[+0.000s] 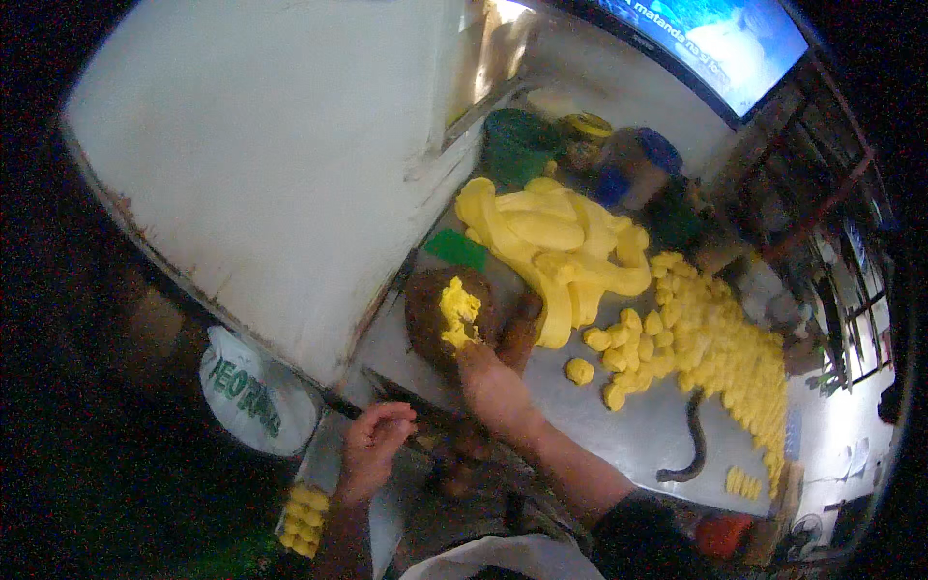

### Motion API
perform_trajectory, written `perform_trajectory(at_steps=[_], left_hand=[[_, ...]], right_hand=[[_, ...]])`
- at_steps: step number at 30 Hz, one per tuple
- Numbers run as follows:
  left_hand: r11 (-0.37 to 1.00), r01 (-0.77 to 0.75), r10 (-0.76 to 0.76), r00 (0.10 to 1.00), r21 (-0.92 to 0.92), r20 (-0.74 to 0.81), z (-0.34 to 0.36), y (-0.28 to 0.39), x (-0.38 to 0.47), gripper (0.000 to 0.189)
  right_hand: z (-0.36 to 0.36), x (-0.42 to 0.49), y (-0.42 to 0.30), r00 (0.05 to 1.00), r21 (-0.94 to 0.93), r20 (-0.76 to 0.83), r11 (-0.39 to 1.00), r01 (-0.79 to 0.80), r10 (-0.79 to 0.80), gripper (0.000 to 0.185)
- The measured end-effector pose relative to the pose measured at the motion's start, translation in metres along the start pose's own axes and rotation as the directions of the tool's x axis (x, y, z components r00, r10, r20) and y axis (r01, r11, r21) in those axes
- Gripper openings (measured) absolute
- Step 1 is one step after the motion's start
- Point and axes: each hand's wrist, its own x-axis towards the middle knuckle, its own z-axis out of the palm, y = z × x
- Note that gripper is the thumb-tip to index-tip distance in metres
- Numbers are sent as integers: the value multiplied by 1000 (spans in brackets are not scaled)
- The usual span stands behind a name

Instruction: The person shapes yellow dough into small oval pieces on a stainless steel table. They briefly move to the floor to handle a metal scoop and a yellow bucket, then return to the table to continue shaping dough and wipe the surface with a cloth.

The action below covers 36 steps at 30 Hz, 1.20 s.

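My right hand [496, 395] reaches over the metal work table, its fingertips at a crumbly, bright yellow mass [458, 308] in a round brown container [424, 308]. The fingers are blurred, and whether they grip any of the mass is unclear. Lower left, my left hand [377, 438] hovers off the table edge, loosely curled and with nothing visible in it. Long, thick yellow dough strips [551, 225] lie heaped beyond the container. Right of my right hand, one small yellow dough piece [579, 371] sits apart from several others [631, 348].
Many dough pieces [725, 341] cover the table's right side. Near them lie a dark curved rod [697, 435] and a green flat piece [455, 249]. A large white panel [275, 145] borders the left. Yellow pieces in rows [303, 520] stand lower left; a screen [718, 43] hangs above.
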Motion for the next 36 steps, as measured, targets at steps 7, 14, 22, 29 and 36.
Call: perform_trajectory(at_steps=[7, 14, 22, 29, 36], left_hand=[[997, 14, -13, 1000, 79, -14, -23, -3, 4, 29], [980, -111, 120, 992, 168, -44, -28, 2, 3, 26], [978, -175, 157, 975, 111, 155, 29, 9, 19, 23], [933, -223, 58, 869, 284, 491, 156, 30, 32, 23], [866, -242, -106, 767, 438, 633, 281, -7, -8, 33]], right_hand=[[-22, 3, 2, 929, 364, 82, 857, -365, 361, 22], [-35, -108, 85, 576, 928, 334, -155, -338, 746, 33], [-91, -326, 146, 37, 855, 234, -188, -483, 971, 44], [-73, -432, 166, 373, 497, -139, 390, -775, 918, 52], [-50, -494, 139, 666, 143, -47, 665, -733, 744, 70]])
